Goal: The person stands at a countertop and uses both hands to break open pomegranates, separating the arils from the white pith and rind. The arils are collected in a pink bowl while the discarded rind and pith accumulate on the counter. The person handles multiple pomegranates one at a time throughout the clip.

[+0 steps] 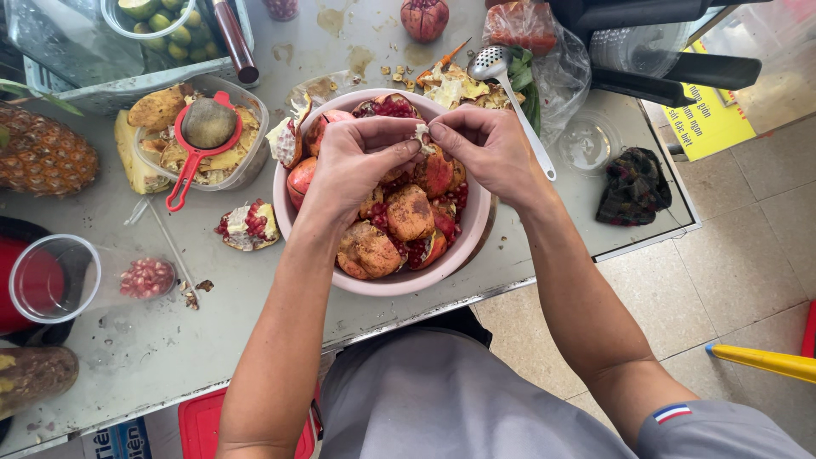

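Left hand point(361, 157) and right hand point(484, 146): both pinch one small pomegranate piece point(422, 136) between their fingertips, above the pink bowl point(293, 223); bowl: at the tabletop's near edge, filled with broken pomegranate pieces; slotted spoon point(500, 68): just behind the right hand, handle running under it; plastic cup point(64, 276): lying on its side toward the left edge, red seeds inside; pomegranate chunk point(248, 225): between cup and bowl; pineapple point(42, 153): at the left edge.
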